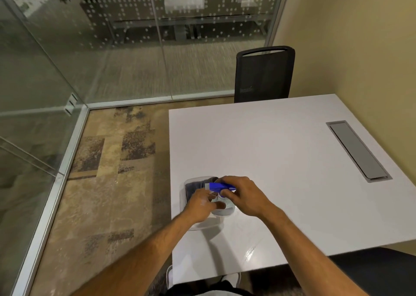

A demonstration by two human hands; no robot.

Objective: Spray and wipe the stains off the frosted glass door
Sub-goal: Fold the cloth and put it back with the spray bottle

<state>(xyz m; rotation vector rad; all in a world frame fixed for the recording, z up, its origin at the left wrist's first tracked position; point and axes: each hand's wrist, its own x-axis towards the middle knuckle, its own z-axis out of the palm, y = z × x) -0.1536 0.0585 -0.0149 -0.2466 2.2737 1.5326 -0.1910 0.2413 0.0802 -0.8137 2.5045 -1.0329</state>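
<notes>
Glass door (29,120), far left: frosted panel in a metal frame, with a hinge bracket (71,104) on the corner post. It stands well apart from both hands. No stains can be made out on it from this view. Beyond it, a dotted glass partition (162,37) runs along the back of the room. Patterned carpet (108,172) covers the floor between the door and the surface.

White surface (281,160), centre to right. Near its left front edge sits a clear plastic container (191,182) holding a grey cloth (194,186).

Left hand (200,203): over the container, fingers curled against the clear body of the spray bottle (221,200). Whether it actually grips the body cannot be told.

Right hand (238,194): touching the left hand's side of the bottle, fingers curled round the blue spray head (219,186), clamped on it. The bottle stands upright, at or in the container's right edge; which cannot be told.

Further right: a grey cable hatch (358,151) set into the surface. A black mesh chair (264,75) stands behind the far edge, near the yellow wall (360,48).
</notes>
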